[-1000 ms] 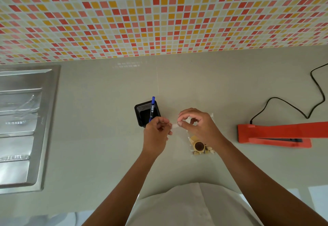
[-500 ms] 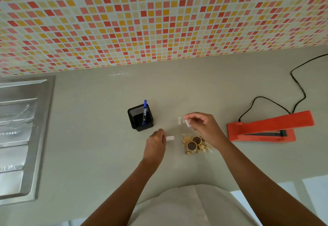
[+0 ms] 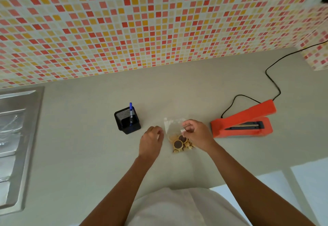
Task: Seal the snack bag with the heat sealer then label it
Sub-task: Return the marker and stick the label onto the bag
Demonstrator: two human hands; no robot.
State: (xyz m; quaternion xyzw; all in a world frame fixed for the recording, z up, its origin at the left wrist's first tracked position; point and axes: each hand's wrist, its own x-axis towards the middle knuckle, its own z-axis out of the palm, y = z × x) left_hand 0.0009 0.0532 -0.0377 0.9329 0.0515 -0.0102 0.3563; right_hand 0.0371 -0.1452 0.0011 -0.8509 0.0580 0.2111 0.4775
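Two hands hover mid-frame over the worktop: the right hand pinches a small white label directly above the bag, whose long axis runs up-frame. Its grip is nearer; the left hand, just left of the bag, looks curled, its contents hidden.

You have open counter to the near left, and more far of the bag up to the tiled wall. Left of your left hand stands the black mesh pen holder. On the right, the orange heat sealer and its black cord block passage. The snack bag lies between your hands.
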